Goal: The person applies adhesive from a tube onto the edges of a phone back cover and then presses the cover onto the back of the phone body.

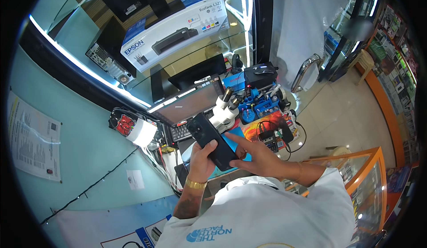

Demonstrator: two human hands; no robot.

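A dark smartphone (pixel 209 137) is held up at a tilt in front of my chest, its back with the camera bump facing up. My left hand (pixel 201 162) grips its left edge, the thumb lying across the back. On the other side my right hand (pixel 258 155) has its thumb at the lower corner and its index finger stretched along the right edge. The other right fingers are curled beside the phone. Just beyond the phone stands a white microscope (pixel 226 113) with black eyepieces. A keyboard (pixel 181 133) lies partly hidden behind the phone.
A monitor (pixel 187 102) stands behind the keyboard. Blue tool holders (pixel 258 108) and a black device with cables (pixel 268 142) crowd the bench's right side. A white lamp-like cylinder (pixel 143 133) is at left. An orange-framed glass case (pixel 362 172) stands at right.
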